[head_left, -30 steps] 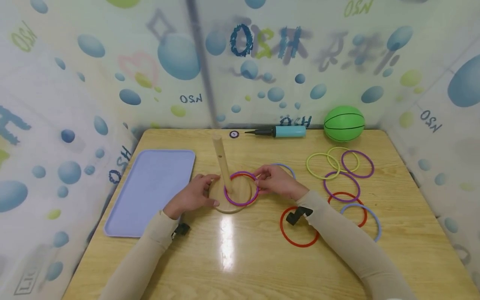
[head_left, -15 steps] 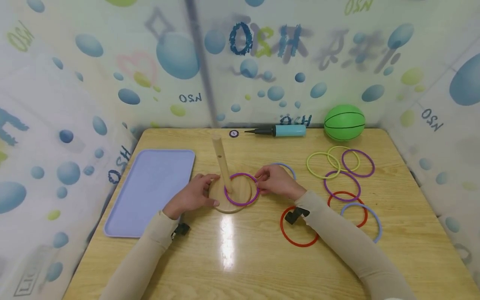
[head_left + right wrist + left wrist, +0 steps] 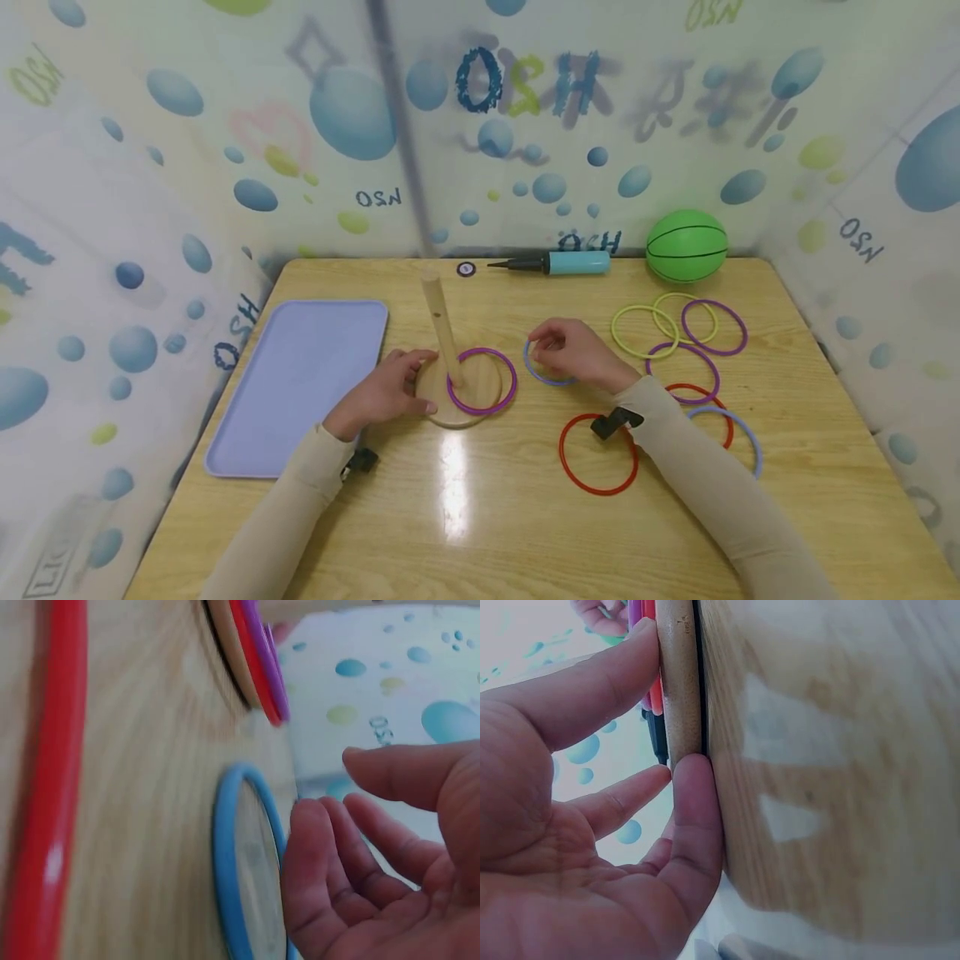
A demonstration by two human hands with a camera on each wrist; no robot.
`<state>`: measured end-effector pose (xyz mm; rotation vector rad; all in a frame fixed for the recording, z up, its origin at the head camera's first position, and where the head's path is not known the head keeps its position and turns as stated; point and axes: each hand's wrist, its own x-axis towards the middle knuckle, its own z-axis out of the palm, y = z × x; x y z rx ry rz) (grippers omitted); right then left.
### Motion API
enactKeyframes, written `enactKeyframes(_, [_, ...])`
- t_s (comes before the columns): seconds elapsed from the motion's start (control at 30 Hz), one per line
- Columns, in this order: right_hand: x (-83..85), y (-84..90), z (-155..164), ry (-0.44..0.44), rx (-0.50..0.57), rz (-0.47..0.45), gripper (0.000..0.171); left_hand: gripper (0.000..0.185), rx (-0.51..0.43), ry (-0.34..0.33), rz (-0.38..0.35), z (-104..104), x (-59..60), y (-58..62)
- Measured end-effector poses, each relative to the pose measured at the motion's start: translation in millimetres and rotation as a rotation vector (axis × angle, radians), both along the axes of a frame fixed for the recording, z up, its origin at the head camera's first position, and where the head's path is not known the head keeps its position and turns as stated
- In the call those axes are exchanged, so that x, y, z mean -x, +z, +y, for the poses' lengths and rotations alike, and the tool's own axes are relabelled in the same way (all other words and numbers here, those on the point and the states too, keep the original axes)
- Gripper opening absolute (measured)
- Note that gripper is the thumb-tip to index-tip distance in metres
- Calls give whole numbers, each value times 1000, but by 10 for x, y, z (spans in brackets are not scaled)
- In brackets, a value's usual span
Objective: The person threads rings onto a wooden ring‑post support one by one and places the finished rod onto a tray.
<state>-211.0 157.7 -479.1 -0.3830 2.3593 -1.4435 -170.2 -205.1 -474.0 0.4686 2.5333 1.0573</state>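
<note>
My left hand [image 3: 386, 390] grips the edge of a round wooden base [image 3: 681, 682], its thumb and fingers spread along the rim. An upright wooden peg [image 3: 441, 325] rises from this base. Around the peg lies a purple ring [image 3: 515, 382], tilted over to the right side of the base. In the right wrist view a red ring [image 3: 255, 660] shows directly under the purple one. My right hand [image 3: 577, 354] hovers at a blue ring [image 3: 546, 382] on the table, right of the base. Its thumb and fingers are apart, with nothing between them.
Red [image 3: 598, 492], purple, yellow [image 3: 615, 333] and blue rings lie on the right half of the table. A lilac tray [image 3: 300, 375] is at the left. Along the back are a hand pump [image 3: 577, 263], a small round disc [image 3: 466, 269] and a green ball [image 3: 686, 247].
My right hand has left the purple ring and moved right to the blue ring. The purple ring has settled over the red one. My left hand has stayed at the base.
</note>
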Motion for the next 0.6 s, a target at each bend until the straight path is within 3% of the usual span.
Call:
enactKeyframes(0.23, [137,-21,170,-64,-98,131,30,85,4,5,-14,4,-16,16])
enactKeyframes(0.6, [283,-24,324,-71,-214,156,34,86,16,5,-22,-5,-11,19])
